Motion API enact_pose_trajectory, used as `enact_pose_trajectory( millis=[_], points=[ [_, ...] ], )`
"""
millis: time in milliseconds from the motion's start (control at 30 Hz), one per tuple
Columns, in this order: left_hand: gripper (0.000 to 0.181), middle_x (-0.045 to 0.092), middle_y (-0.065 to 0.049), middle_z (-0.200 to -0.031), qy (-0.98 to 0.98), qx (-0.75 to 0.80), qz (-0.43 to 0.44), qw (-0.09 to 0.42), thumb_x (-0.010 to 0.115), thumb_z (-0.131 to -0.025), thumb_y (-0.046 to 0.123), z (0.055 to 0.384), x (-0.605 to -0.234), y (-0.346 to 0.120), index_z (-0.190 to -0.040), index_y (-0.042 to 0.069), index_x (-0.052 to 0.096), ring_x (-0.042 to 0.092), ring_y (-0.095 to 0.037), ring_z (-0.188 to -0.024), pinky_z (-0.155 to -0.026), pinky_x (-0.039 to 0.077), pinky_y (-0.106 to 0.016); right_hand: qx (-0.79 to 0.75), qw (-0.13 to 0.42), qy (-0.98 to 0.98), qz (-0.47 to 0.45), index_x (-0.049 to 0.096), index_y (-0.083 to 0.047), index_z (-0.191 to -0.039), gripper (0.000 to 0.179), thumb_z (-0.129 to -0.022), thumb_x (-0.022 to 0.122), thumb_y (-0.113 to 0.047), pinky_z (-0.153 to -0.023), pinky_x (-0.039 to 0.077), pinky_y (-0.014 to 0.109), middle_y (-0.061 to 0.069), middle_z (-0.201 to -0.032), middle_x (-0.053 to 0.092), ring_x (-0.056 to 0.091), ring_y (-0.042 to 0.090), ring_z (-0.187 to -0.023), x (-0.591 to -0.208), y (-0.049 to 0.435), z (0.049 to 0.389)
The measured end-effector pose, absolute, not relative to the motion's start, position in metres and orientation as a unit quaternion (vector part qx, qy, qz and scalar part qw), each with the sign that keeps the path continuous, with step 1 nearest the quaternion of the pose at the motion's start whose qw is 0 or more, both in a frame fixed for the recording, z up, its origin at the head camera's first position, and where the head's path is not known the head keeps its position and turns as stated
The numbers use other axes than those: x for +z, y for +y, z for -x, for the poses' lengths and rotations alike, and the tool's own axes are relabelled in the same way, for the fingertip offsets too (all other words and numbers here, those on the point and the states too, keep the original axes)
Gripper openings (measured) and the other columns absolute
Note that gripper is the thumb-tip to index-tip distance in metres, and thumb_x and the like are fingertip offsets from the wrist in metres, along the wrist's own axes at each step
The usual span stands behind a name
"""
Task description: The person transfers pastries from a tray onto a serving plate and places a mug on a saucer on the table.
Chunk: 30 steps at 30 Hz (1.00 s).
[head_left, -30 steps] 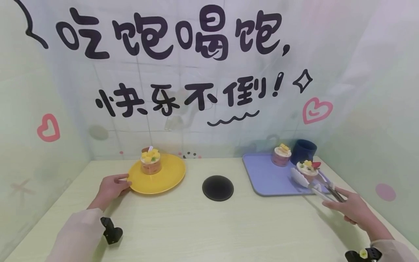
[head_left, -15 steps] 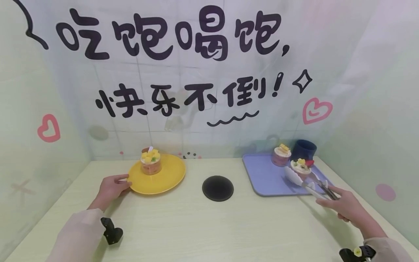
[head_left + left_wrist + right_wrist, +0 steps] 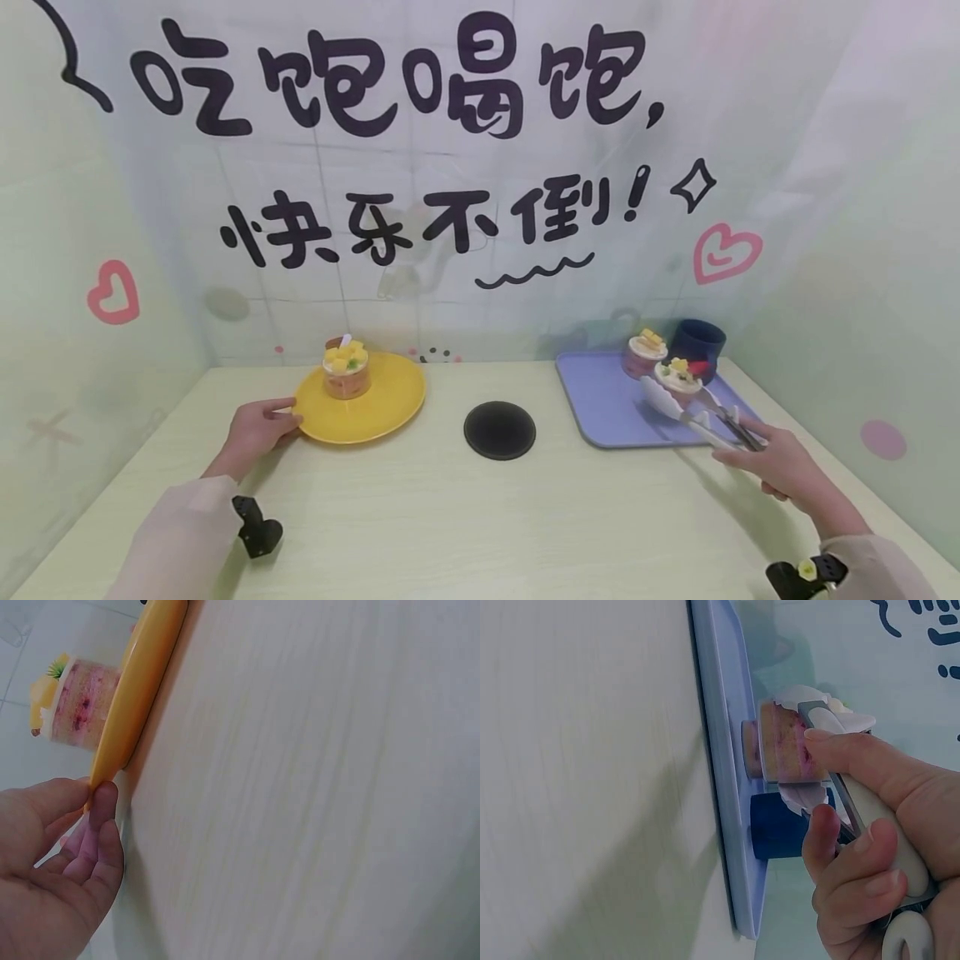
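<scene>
At the left of the head view, my left hand [image 3: 258, 429] pinches the rim of a yellow plate [image 3: 397, 404] between thumb and fingers. A dessert cup [image 3: 347, 382] topped with yellow cubes stands on that plate. My right hand [image 3: 780, 468] grips white-tipped tongs [image 3: 663, 398]. Between the tong heads is a second dessert cup [image 3: 791, 742] with cream and a red fruit piece on top. The right wrist view shows it held off the lilac-blue tray [image 3: 600, 417]. Behind it, a third dessert cup [image 3: 643, 357] stands on the tray.
A dark blue mug [image 3: 700, 343] stands at the tray's back right corner. Between plate and tray, a round black disc [image 3: 499, 430] lies on the pale wooden table [image 3: 480, 525]. A printed curtain [image 3: 450, 317] closes off the back, with walls on both sides.
My right hand has moved left and slightly back, carrying the tongs and gripped dessert cup toward the third one. The left hand and plate stay in place.
</scene>
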State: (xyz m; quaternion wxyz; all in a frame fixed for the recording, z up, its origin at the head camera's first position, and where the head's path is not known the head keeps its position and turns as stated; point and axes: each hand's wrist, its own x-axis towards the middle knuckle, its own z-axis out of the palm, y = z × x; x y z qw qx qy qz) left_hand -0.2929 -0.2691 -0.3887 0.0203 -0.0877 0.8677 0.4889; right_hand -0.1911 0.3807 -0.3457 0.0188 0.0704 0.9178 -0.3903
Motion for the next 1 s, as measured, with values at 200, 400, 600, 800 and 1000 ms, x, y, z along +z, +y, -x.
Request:
enact_pose_trajectory(
  millis=[200,400,600,800,1000],
  points=[
    [0.053,0.059,-0.027,-0.107,0.866,0.492,0.089,0.023,0.057,-0.089,0.013,0.293,-0.387,-0.267,-0.132,-0.012,0.037,0.061,-0.012,-0.076,-0.068,0.053,-0.023,-0.385,0.028,0.920,-0.068,0.016,0.007,-0.142,0.094,-0.078,0.071,-0.036,-0.038,0.035,0.024,-0.001,-0.058,0.038,0.033,0.009,-0.041,-0.342,0.376,0.195],
    [0.054,0.059,-0.027,-0.107,0.866,0.492,0.089,0.024,0.057,-0.089,0.012,0.293,-0.387,-0.267,-0.132,-0.012,0.036,0.061,-0.012,-0.075,-0.068,0.053,-0.023,-0.391,0.026,0.918,-0.061,0.017,0.008,-0.141,0.092,-0.080,0.070,-0.033,-0.038,0.035,0.024,-0.003,-0.055,0.033,0.033,0.008,-0.041,-0.341,0.371,0.198],
    [0.054,0.060,-0.025,-0.105,0.865,0.494,0.087,0.023,0.057,-0.089,0.013,0.293,-0.388,-0.269,-0.132,-0.012,0.037,0.061,-0.011,-0.075,-0.066,0.053,-0.022,-0.394,0.025,0.917,-0.055,0.019,0.008,-0.141,0.090,-0.080,0.070,-0.033,-0.038,0.034,0.024,-0.004,-0.055,0.031,0.032,0.009,-0.040,-0.342,0.366,0.202],
    [0.053,0.063,-0.021,-0.100,0.862,0.498,0.089,0.023,0.057,-0.089,0.012,0.294,-0.390,-0.269,-0.132,-0.012,0.037,0.061,-0.011,-0.073,-0.065,0.053,-0.022,-0.397,0.021,0.916,-0.047,0.019,0.006,-0.142,0.089,-0.079,0.071,-0.032,-0.038,0.034,0.023,-0.002,-0.055,0.037,0.033,0.009,-0.040,-0.342,0.361,0.206],
    [0.053,0.063,-0.022,-0.099,0.863,0.498,0.083,0.016,0.058,-0.089,0.012,0.292,-0.388,-0.269,-0.131,-0.013,0.038,0.062,-0.011,-0.074,-0.065,0.053,-0.022,-0.397,0.018,0.917,-0.040,0.022,0.006,-0.141,0.088,-0.079,0.071,-0.031,-0.038,0.034,0.024,-0.002,-0.055,0.039,0.033,0.009,-0.040,-0.338,0.352,0.208]
  ],
)
